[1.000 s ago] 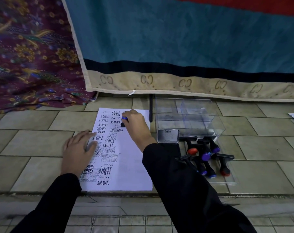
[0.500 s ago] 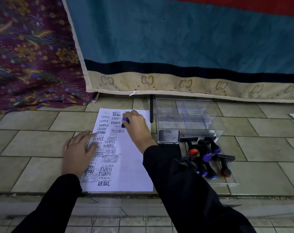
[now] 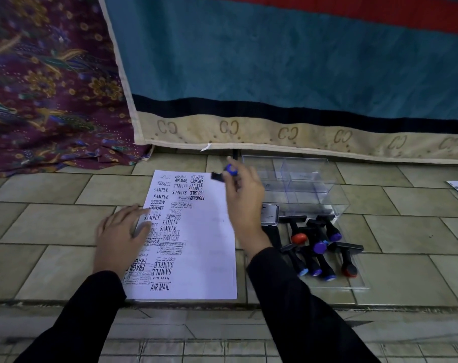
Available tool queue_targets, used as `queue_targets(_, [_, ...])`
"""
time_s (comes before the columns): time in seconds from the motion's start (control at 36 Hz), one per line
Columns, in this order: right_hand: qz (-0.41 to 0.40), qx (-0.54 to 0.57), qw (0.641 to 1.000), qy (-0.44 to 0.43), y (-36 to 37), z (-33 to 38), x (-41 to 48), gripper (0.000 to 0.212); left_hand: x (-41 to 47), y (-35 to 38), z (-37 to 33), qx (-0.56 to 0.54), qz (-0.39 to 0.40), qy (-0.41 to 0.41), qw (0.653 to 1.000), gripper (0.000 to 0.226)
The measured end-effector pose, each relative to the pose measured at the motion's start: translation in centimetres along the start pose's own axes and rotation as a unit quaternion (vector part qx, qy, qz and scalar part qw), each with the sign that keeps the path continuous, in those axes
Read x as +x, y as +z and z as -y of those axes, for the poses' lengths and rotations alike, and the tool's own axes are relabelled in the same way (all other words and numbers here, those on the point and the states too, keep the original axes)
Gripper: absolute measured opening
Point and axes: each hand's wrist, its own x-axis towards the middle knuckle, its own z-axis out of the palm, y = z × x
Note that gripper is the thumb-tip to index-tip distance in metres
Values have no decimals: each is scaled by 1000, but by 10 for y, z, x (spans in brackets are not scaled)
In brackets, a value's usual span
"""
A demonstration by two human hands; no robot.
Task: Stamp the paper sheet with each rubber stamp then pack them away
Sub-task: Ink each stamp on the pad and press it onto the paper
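1. the right hand (image 3: pixel 244 197) pinches a rubber stamp (image 3: pixel 224 174) at its fingertips, the fingers curled round the handle. the stamp is just over the top right corner of the paper sheet (image 3: pixel 196 247) and is blurred. i cannot tell whether it touches the page.
2. the left hand (image 3: pixel 120 237) lies flat on the sheet's left edge, fingers straight and spread, holding nothing.
3. the stamp has a blue knob and a black base. it is tipped on its side, with the base pointing left.
4. the sheet lies on the tiled floor (image 3: pixel 52 226). its left half is crowded with black prints such as "air mail", "sample", "fragile", "express" and "amended", while its right half is mostly bare.
5. to the right of the sheet, a clear box (image 3: pixel 303 184) with inner dividers stands near the hanging blanket (image 3: pixel 275 74).
6. in front of the box, the other stamps (image 3: pixel 320 247) lie heaped on a flat clear tray (image 3: pixel 337 284). they have black handles with red, blue or purple ends.
7. a silver ink pad tin (image 3: pixel 271 214) sits just beside the right wrist, partly hidden by it.
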Motion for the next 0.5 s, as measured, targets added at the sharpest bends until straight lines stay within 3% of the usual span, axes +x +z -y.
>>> queue_targets(0.19, [-70, -29, 997, 16, -101, -7, -10, 24, 1, 0, 2, 3, 7, 4, 1000, 42])
queue_targets(0.5, [-5, -202, 979, 4, -169, -51, -69, 28, -1, -2, -1, -4, 8, 1, 1000, 43])
